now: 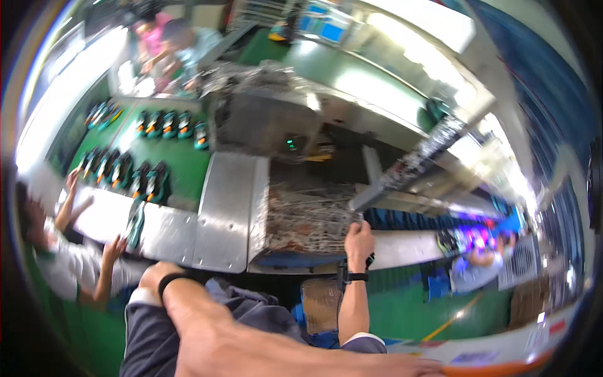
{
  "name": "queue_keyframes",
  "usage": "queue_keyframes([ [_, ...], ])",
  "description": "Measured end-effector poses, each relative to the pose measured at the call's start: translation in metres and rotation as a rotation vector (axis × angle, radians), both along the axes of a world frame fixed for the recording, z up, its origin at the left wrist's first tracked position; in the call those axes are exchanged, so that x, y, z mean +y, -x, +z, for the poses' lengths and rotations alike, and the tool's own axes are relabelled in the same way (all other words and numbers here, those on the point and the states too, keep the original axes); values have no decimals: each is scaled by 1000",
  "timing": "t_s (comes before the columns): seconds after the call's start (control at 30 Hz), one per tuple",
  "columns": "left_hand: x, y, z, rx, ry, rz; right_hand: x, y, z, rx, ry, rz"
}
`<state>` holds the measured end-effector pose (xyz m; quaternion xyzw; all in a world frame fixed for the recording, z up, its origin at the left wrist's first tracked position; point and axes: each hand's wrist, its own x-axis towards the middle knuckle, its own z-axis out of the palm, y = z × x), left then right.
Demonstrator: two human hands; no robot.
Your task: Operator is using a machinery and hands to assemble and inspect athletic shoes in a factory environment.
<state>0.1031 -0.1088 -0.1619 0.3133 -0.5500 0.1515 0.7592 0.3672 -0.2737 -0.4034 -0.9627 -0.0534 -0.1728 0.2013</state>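
Right hand closed on wire rack edge; left hand grip unclear; green conveyor beyond.

Right hand at centre frame, gripping the edge of a wire mesh belt. Left hand at lower left, fist closed near a steel plate. Rows of teal and black shoes on green tabletop, upper left. Another person's hands at left edge.
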Motion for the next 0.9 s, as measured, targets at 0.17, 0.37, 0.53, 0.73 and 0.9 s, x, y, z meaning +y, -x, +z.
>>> queue_keyframes([
  [0.17, 30, 8, 5, -47, 171, 333, 4, -1, 6, 98, 7, -53],
  [0.37, 105, -7, 15, -140, 166, 54, -4, 11, 5, -40, 0, -39],
  [0.53, 130, 0, 10, -126, 289, -306, -26, -16, -26, 34, 19, -78],
  [0.73, 185, -23, 13, -198, 261, -240, -19, -9, -15, 91, 154, -160],
  [0.9, 224, -30, 2, -135, 340, -328, -2, 2, 13, 131, 140, -66],
])
